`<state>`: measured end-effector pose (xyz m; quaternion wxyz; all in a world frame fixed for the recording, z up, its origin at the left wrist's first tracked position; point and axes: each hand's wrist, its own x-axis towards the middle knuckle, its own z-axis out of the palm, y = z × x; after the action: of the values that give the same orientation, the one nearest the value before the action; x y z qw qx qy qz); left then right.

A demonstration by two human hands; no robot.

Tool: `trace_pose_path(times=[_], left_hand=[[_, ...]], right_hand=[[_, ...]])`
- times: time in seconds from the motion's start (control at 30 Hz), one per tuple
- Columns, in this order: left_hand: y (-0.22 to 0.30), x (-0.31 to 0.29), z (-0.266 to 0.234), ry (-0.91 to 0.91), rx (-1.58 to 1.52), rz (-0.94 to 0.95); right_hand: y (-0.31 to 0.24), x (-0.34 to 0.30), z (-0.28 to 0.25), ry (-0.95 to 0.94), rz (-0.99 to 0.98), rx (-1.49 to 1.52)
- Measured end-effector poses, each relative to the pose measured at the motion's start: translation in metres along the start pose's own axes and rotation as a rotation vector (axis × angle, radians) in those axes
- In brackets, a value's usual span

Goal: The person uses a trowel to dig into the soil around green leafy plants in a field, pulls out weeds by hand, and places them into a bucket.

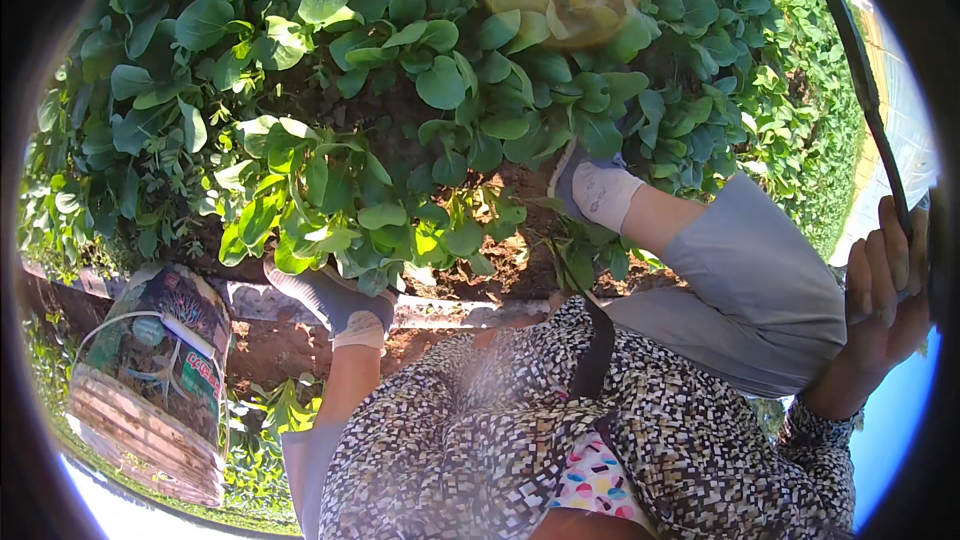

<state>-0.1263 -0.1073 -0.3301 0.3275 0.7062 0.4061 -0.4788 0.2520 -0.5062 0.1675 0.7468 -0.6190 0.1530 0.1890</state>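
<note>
leafy greens [440,85] fill most of the upper view, w/ no hand on them, so the step in hand looks like a side job at the cord, prob. some adjusting.

next our body: patterned top [430,440] across the bottom, grey trousers [770,270], legs spread wide. printed bucket [145,430] is at lower left, well apart from our hands; can't tell if it's tilted. pale edging strip [470,314] runs across, partly behind our left shoe [318,297]; right shoe [567,180] is farther up, up against the leaves. bare soil [455,282] shows b/w the feet: a bit of open room, but leaves crowd it, so steps there need care imo.

smaller: dark cord [858,55], the thing in question, comes down the right side to our right hand [888,285]. that hand's raised at the far right rim, fingers bent; can't tell if they're clamped on it. left hand: can't make it out, nor its state. next move prob. calls for a sure hold on the cord's lower end, w/ slack kept off the leaves.
</note>
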Motion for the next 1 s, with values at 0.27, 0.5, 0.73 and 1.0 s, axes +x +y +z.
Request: trace_pose_path(times=[0.27,0.5,0.73,1.0], left_hand=[[0.045,-0.045,0.015,-0.359,0.034,0.050],[0.160,-0.071,0.007,-0.488,0.187,0.349],[0.245,-0.130,0.019,-0.699,0.404,0.542],[0.327,-0.196,-0.046,-0.738,-0.057,0.548]], right_hand=[[-0.022,0.068,0.046,0.117,-0.025,0.039],[-0.060,0.046,0.055,-0.016,-0.180,0.414],[-0.066,0.005,0.052,-0.040,-0.273,0.478],[-0.066,0.008,0.055,-0.153,-0.304,0.661]])
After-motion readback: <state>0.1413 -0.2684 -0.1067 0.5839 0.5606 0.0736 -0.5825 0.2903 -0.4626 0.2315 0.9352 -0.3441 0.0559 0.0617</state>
